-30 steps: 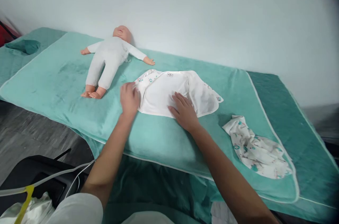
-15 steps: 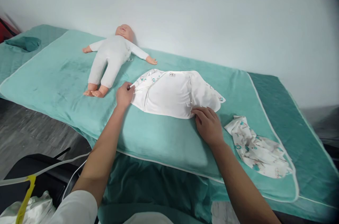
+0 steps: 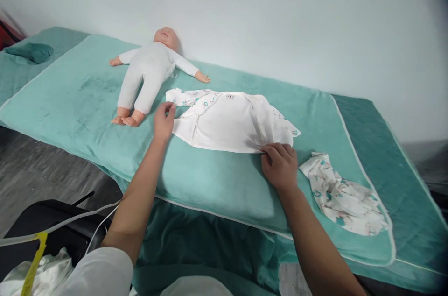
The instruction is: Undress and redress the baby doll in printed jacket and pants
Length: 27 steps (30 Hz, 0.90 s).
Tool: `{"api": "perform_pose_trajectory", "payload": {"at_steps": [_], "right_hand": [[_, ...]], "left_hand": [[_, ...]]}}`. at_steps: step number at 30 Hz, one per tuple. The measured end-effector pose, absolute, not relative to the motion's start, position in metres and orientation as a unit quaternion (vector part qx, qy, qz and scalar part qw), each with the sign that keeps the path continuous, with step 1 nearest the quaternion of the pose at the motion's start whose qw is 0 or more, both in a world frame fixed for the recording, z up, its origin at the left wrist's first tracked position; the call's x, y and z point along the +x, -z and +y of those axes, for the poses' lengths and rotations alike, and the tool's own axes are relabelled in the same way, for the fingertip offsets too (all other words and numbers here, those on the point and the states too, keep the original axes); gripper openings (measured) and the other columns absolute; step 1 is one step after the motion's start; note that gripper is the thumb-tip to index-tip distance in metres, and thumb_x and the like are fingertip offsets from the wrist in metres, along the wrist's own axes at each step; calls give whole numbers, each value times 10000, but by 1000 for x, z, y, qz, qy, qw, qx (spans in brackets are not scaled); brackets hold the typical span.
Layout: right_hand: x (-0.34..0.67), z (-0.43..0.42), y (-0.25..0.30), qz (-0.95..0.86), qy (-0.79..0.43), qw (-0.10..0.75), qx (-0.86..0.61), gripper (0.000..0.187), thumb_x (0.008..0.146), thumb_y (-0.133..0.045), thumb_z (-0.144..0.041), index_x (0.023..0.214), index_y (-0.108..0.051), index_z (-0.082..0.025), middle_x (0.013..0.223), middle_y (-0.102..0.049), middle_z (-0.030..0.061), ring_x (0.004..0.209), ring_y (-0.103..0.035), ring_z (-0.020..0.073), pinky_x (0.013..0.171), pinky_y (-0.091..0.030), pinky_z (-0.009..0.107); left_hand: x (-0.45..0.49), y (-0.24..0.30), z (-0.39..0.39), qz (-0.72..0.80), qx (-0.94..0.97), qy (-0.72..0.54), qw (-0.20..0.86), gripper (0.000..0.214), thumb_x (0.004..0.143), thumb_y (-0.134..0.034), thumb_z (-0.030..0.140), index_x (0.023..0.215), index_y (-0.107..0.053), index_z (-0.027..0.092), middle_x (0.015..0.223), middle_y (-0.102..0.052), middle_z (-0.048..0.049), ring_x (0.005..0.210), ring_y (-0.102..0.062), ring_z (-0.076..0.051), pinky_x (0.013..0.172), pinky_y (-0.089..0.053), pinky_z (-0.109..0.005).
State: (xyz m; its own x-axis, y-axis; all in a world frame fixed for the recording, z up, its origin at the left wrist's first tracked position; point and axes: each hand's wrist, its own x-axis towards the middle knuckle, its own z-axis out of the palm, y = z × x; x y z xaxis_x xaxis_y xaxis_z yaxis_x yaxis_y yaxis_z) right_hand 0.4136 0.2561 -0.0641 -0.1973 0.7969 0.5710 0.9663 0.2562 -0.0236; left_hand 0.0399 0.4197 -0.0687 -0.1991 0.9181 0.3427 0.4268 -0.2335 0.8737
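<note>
A white baby top (image 3: 227,123) with a small printed neck label lies spread on the green bed cover, plain inner side up. Its patterned left sleeve (image 3: 189,97) is stretched out to the left. My left hand (image 3: 164,121) is closed at that sleeve's cuff, thumb and fingers pinched together on its lower edge. Lower right, my right hand (image 3: 281,165) is closed on the top's near edge, its fingertips over the fabric. The right side of the top is bunched and folded. A baby doll (image 3: 150,65) in a white body suit lies on its back, beyond my left hand.
A crumpled patterned baby garment (image 3: 345,198) lies on the right of the green cover (image 3: 224,179). The wall (image 3: 262,20) runs along the bed's far side. Lower left are a black chair (image 3: 45,221), a pale cable (image 3: 84,214) and a yellow strap (image 3: 35,263).
The left sleeve, folded in before, now extends out to the left beyond the body of the top. My left hand has risen slightly; my right hand has shifted a little right along the edge.
</note>
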Motion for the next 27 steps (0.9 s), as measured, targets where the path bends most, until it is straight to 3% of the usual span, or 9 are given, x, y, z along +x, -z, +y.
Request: {"api": "perform_pose_trajectory", "payload": {"at_steps": [4,7,10,13,16,21,27], "right_hand": [[411,254,62,-744,155,247,-601,137,880,-589,-130,853,-679,-229,872,-742,50,910,-622,272,833,-462,435],[389,261,57,-714,70,324,-617,155,898,-549,-156,852,-676,-232,864,-730,63,901,-645,264,857,-496,453],[345,289,52,-632,-128,453,-616,164,919,-553,-245,1036,-669,-242,1042,-732,77,977,-680,244,897,-555,455],[294,344,48,-493,-363,538,-580,430,856,-696,-392,1249,-561,-282,1314,-665,81,1057,-696,217,875,-612,417],[257,404,45,-373,-494,561,-550,560,749,-796,-405,1219,-523,-274,1234,-670,58,1027,-702,179,862,-622,345],[247,453,46,-303,-537,603,-507,596,625,-856,-395,1115,-556,-235,883,-670,-23,737,-650,143,565,-536,250],[279,450,52,-305,-454,661,-513,431,595,-846,-394,910,-604,-225,780,-605,-39,714,-592,130,614,-510,266]], "left_hand": [[41,66,398,580,707,-374,158,257,880,-708,323,1116,-704,223,1092,-740,-78,1080,-646,-272,986,-481,-425],[45,62,389,589,731,-330,99,160,924,-613,242,1041,-718,218,1061,-734,-96,1083,-637,-285,959,-468,-422],[54,60,382,578,714,-383,99,190,973,-530,254,1031,-699,192,1025,-737,-100,999,-664,-251,896,-491,-372],[66,57,372,563,685,-441,141,203,986,-536,316,1040,-689,196,997,-759,-71,943,-690,-213,861,-510,-326],[77,56,360,559,658,-471,181,202,988,-545,332,1031,-694,202,989,-781,-51,924,-713,-192,855,-524,-305],[88,59,349,520,686,-474,186,227,1009,-531,321,1065,-717,203,1022,-796,-56,938,-737,-180,857,-543,-292],[100,64,342,454,756,-454,126,253,1031,-525,305,1163,-723,219,1054,-796,-62,940,-747,-175,799,-544,-289]]}}
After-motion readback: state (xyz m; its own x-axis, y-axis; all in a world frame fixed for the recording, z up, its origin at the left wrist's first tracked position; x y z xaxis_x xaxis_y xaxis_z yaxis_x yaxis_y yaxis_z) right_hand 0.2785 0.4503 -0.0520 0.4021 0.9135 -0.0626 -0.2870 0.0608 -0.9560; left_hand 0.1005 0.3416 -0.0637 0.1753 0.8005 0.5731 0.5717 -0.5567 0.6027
